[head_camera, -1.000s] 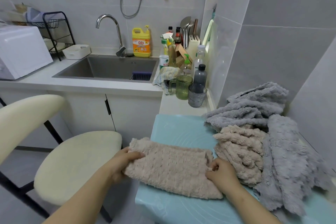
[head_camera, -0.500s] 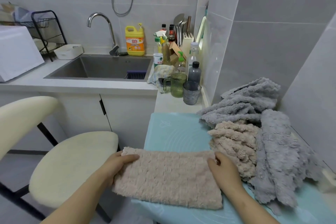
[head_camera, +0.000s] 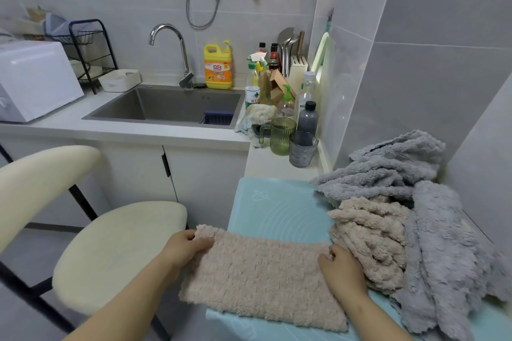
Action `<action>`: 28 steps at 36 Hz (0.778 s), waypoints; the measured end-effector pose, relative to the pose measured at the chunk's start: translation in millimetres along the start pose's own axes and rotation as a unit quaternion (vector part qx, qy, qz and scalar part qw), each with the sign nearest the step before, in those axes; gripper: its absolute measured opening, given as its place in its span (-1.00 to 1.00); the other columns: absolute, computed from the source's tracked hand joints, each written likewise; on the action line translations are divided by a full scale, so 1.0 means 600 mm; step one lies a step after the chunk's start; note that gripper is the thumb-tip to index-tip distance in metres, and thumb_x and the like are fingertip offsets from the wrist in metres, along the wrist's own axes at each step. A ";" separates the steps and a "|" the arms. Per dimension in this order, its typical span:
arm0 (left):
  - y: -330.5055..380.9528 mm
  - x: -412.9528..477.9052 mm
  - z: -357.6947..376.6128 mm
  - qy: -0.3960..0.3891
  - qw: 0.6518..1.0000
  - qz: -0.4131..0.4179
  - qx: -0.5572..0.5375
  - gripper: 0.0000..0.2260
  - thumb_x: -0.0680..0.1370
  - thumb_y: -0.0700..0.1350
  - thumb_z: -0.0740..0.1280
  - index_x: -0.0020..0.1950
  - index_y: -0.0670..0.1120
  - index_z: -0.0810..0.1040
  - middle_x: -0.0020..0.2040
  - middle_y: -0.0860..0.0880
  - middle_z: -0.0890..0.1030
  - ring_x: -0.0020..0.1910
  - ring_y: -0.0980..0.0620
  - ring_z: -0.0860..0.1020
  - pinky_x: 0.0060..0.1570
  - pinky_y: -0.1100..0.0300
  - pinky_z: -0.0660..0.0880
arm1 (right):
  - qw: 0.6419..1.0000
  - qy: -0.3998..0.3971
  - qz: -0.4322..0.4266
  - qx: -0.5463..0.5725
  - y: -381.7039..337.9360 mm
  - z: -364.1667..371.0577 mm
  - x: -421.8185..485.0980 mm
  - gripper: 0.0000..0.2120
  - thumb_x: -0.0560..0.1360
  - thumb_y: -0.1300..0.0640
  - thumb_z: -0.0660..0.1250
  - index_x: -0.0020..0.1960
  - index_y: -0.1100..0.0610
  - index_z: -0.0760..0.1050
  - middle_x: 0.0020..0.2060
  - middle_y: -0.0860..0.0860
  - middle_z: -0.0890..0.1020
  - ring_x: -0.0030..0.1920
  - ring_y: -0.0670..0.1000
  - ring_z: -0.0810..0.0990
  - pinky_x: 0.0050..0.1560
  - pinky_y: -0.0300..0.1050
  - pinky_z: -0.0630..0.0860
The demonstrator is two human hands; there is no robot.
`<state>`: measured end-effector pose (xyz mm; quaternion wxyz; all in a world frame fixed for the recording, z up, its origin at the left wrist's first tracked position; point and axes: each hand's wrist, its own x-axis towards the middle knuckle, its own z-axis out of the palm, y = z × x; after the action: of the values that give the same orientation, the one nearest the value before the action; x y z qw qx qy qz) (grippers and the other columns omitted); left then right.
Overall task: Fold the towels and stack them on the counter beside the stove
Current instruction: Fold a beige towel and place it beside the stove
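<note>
A beige fluffy towel point(head_camera: 260, 279) lies flat on the light blue mat point(head_camera: 279, 207), its left part hanging over the mat's edge. My left hand point(head_camera: 185, 246) pinches its far left corner, thumb on top. My right hand point(head_camera: 340, 271) grips its far right corner. To the right lies a loose heap: a crumpled beige towel point(head_camera: 371, 241) and grey towels point(head_camera: 443, 252), point(head_camera: 388, 166) around it.
A cream stool point(head_camera: 110, 249) stands left of the mat. Beyond the mat on the counter are a green cup point(head_camera: 279, 135), a grey cup point(head_camera: 302, 149), bottles and a yellow detergent jug point(head_camera: 218, 66). The sink point(head_camera: 166, 108) and a white appliance point(head_camera: 33, 77) are further left.
Both hands have stretched the beige towel out wider and flatter on the mat and shifted it slightly left. The view has shifted a little.
</note>
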<state>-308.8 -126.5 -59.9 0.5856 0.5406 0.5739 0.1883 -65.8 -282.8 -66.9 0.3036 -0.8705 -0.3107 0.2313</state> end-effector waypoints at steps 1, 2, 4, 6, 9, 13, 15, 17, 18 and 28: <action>-0.001 0.000 -0.001 0.010 1.000 -0.002 -0.014 -0.89 0.48 -0.24 0.40 -0.04 -0.26 0.58 -0.17 -0.18 0.63 -0.24 -0.08 0.57 -0.27 0.16 0.49 | 1.000 0.000 0.000 -0.001 0.000 0.000 0.000 -0.70 0.53 0.18 0.19 -0.33 0.12 0.18 -0.43 0.02 0.26 -0.41 0.01 0.21 -0.34 -0.09 0.03; -0.003 -0.001 -0.002 0.017 0.999 -0.002 -0.028 -0.91 0.47 -0.24 0.41 -0.10 -0.26 0.56 -0.23 -0.16 0.61 -0.28 -0.06 0.55 -0.33 0.19 0.45 | 1.000 0.000 0.000 -0.003 0.000 0.000 0.000 -0.69 0.52 0.18 0.20 -0.34 0.10 0.17 -0.44 0.01 0.26 -0.42 0.00 0.21 -0.35 -0.09 0.04; -0.007 -0.001 -0.001 0.032 0.998 0.005 -0.046 -0.88 0.45 -0.25 0.43 -0.21 -0.23 0.51 -0.29 -0.14 0.56 -0.33 -0.04 0.50 -0.37 0.19 0.41 | 1.000 0.004 -0.001 -0.001 0.001 0.001 0.001 -0.68 0.53 0.17 0.21 -0.34 0.10 0.17 -0.43 0.01 0.27 -0.42 0.00 0.22 -0.36 -0.09 0.06; -0.010 0.002 0.004 0.050 0.997 0.018 -0.059 -0.84 0.43 -0.27 0.44 -0.26 -0.20 0.47 -0.31 -0.13 0.53 -0.33 -0.04 0.49 -0.37 0.18 0.39 | 1.000 0.010 0.001 0.001 0.002 0.002 0.001 -0.67 0.54 0.14 0.22 -0.34 0.10 0.17 -0.41 0.00 0.28 -0.41 -0.01 0.23 -0.37 -0.09 0.08; -0.014 0.010 0.010 0.068 0.996 0.032 -0.055 -0.86 0.43 -0.31 0.43 -0.20 -0.16 0.50 -0.22 -0.15 0.56 -0.22 -0.10 0.50 -0.29 0.13 0.43 | 1.000 0.012 -0.009 -0.025 0.001 0.002 -0.001 -0.80 0.56 0.10 0.20 -0.21 0.10 0.29 -0.24 0.01 0.40 -0.28 0.02 0.36 -0.31 -0.11 0.23; -0.017 0.022 0.011 0.047 0.996 -0.004 -0.071 -0.65 0.44 -0.33 0.41 0.16 -0.08 0.45 0.08 -0.19 0.51 0.01 -0.20 0.52 -0.03 0.00 0.49 | 0.998 0.008 -0.002 -0.070 -0.006 0.005 -0.006 -0.83 0.57 0.11 0.17 0.12 0.15 0.37 0.08 0.09 0.45 -0.03 0.09 0.45 -0.17 -0.13 0.32; -0.013 0.020 0.014 0.029 0.995 -0.036 -0.092 -0.63 0.46 -0.25 0.42 0.20 -0.07 0.40 0.11 -0.18 0.51 -0.01 -0.17 0.52 -0.13 0.07 0.49 | 0.997 0.008 0.010 -0.082 -0.008 0.007 -0.006 -0.74 0.57 0.09 0.17 0.23 0.16 0.32 0.17 0.11 0.46 0.09 0.12 0.48 -0.13 -0.13 0.36; -0.010 0.018 0.014 0.008 0.995 -0.053 -0.087 -0.71 0.51 -0.11 0.38 0.19 -0.07 0.43 0.07 -0.16 0.54 -0.04 -0.11 0.53 -0.19 0.12 0.47 | 0.996 0.001 0.022 -0.085 -0.008 0.006 -0.004 -0.67 0.57 0.06 0.18 0.28 0.17 0.27 0.19 0.13 0.49 0.12 0.14 0.52 -0.10 -0.10 0.41; -0.011 0.018 0.013 0.006 0.996 -0.050 -0.069 -0.76 0.55 -0.08 0.33 0.20 -0.05 0.45 0.07 -0.14 0.54 -0.03 -0.09 0.52 -0.15 0.13 0.46 | 0.996 -0.006 0.027 -0.089 -0.007 0.004 -0.003 -0.65 0.57 0.04 0.18 0.28 0.17 0.26 0.19 0.13 0.51 0.11 0.14 0.53 -0.11 -0.09 0.42; -0.017 0.033 0.008 0.025 0.999 -0.031 -0.022 -0.75 0.58 -0.31 0.08 -0.13 -0.10 0.51 -0.17 -0.11 0.47 -0.23 0.01 0.34 -0.28 0.18 0.22 | 1.000 -0.004 -0.020 0.016 0.001 0.001 -0.003 -0.91 0.50 0.16 0.27 -0.15 0.09 0.36 -0.28 -0.02 0.48 -0.30 0.01 0.42 -0.32 -0.12 0.23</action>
<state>-303.5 -115.3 -78.9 0.5882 0.5050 0.6004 0.1961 -67.2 -284.3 -67.6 0.3210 -0.8580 -0.3255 0.2340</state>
